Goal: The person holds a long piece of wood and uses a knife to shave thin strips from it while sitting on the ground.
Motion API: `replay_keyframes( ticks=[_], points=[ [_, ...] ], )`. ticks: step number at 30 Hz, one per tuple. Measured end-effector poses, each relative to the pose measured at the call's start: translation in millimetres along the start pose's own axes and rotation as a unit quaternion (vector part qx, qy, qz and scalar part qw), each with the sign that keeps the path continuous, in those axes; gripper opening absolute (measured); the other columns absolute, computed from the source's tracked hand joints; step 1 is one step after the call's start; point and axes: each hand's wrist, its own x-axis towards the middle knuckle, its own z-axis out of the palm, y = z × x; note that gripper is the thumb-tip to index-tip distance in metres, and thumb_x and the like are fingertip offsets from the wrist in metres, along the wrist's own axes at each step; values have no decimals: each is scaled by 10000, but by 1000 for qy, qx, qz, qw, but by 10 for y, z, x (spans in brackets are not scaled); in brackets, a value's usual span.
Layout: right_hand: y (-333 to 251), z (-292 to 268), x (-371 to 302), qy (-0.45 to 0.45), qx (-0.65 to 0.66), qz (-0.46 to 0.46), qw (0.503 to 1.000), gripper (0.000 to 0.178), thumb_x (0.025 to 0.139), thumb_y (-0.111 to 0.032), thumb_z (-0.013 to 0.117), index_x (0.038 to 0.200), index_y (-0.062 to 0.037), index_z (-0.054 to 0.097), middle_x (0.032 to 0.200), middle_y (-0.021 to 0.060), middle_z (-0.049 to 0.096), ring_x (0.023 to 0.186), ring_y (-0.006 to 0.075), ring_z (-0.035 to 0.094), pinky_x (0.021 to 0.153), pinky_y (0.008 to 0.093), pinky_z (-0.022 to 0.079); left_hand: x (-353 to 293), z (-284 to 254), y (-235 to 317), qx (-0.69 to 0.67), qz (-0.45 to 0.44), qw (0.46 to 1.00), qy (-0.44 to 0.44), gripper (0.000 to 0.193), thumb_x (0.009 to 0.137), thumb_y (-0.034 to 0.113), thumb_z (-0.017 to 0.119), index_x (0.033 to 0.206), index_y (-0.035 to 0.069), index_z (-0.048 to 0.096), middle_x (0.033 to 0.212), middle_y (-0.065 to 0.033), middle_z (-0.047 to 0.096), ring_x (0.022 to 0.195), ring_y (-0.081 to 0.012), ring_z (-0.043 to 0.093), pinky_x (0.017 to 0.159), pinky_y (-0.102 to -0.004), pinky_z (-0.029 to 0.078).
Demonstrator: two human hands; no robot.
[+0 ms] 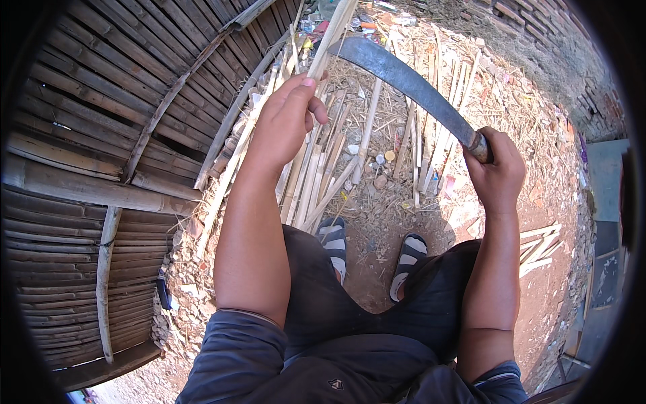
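My right hand (pixel 499 168) is wrapped round the handle of a machete (pixel 412 84) with a broad, dark, curved blade. The blade slants up and to the left, its tip end meeting a pale bamboo strip (pixel 334 37). Whether the edge is cutting in or only resting there, I cannot tell. My left hand (pixel 286 118) grips the lower part of this strip, thumb along it and fingers curled. The strip rises to the upper edge of the view. Below my left hand lie several split bamboo strips (pixel 311 182) in a loose pile.
On the left stands a bamboo-slat wall (pixel 101 87). More strips (pixel 441 135) lie ahead of my right foot among shavings and litter. A small stack of short sticks (pixel 540 248) lies at the right. A brick wall (pixel 538 30) stands at the far right. My sandalled feet are below.
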Motion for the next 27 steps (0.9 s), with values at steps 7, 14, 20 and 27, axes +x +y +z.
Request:
replay_keyframes(
  ticks=[7,14,20,27],
  points=[
    [-26,14,-6,-5,-35,-2,999,307,760,-128,840,1051,-137,746,854,59,690,734,283,678,657,400,544,56,-28,-41,12,-13,1000,24,498,1113,377,398,1314,4,659,787,-24,651,655,-75,434,642,-261,381],
    [-60,33,-3,6,-42,-6,999,314,759,-126,844,1056,-144,748,856,44,686,729,265,673,641,398,536,46,46,-14,25,-8,998,49,506,1125,349,350,1362,30,664,766,4,620,606,-50,406,557,-233,336],
    [-68,43,-15,4,-29,0,1000,335,742,-122,848,1061,-147,751,857,47,693,730,268,675,650,390,539,44,46,-22,16,-5,999,35,496,1120,341,360,1374,29,650,760,-2,618,606,-51,402,559,-229,329],
    [-66,72,-29,7,-12,7,1000,329,740,-122,847,1056,-143,757,873,53,710,738,272,682,656,389,544,52,67,-56,19,-3,1000,14,521,1122,376,358,1378,24,643,779,-18,641,618,-65,402,599,-252,355]
  ],
)
